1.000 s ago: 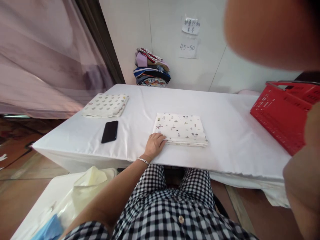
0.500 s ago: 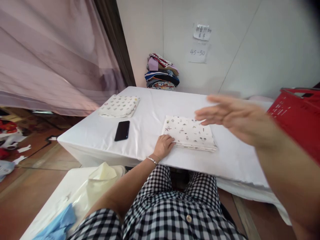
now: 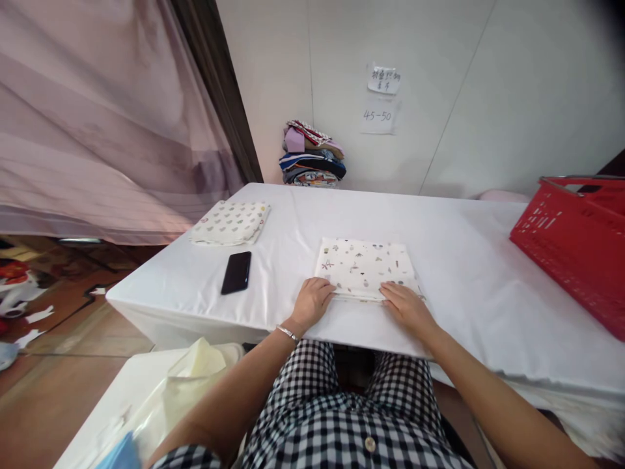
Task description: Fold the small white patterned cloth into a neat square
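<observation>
Both grips flat, unclenched: left hand (image 3: 312,301), right hand (image 3: 405,306) pressing folded cloth (image 3: 364,267) near edge (long axis left-right).

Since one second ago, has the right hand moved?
Yes. The right hand came down from high in front of the camera to the near right corner of the folded cloth, opposite the left hand.

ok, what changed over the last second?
The right hand came down from mid-air in front of the camera and now rests on the near right corner of the folded printed cloth. The left hand stayed on the near left corner. Phone, second folded cloth and red basket are unmoved.
</observation>
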Demonstrator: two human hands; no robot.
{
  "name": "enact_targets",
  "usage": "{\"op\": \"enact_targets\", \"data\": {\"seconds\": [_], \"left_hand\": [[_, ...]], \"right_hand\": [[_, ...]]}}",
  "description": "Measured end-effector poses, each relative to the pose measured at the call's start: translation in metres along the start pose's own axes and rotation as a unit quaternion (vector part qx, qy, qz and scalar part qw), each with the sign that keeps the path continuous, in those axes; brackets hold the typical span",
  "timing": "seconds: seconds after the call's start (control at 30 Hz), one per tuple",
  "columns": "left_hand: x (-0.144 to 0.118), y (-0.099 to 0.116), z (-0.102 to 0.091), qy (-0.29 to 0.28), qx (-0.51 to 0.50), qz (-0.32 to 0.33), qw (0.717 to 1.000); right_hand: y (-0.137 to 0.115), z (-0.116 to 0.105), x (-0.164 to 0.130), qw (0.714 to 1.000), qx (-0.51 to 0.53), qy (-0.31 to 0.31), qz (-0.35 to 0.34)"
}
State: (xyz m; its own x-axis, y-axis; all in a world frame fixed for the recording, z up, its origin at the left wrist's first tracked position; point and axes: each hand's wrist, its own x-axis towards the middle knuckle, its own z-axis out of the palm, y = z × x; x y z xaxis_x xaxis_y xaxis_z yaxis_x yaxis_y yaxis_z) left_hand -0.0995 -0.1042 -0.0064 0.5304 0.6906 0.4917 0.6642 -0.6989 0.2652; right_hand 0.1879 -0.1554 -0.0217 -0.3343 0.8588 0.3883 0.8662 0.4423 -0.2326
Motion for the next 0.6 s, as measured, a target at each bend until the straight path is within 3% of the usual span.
{"op": "enact_targets", "data": {"seconds": [0.3,0.6], "left_hand": [[0.021,0.020,0.009,-0.036,-0.027,0.020,0.999],[0.029,0.011,-0.001,-0.089,-0.056,0.027,0.994]], "right_hand": [[-0.002,-0.012,0.008,1.000,-0.023,0.017,-0.008],[0.001,0.003,0.001,0.998,0.005,0.069,0.005]]}}
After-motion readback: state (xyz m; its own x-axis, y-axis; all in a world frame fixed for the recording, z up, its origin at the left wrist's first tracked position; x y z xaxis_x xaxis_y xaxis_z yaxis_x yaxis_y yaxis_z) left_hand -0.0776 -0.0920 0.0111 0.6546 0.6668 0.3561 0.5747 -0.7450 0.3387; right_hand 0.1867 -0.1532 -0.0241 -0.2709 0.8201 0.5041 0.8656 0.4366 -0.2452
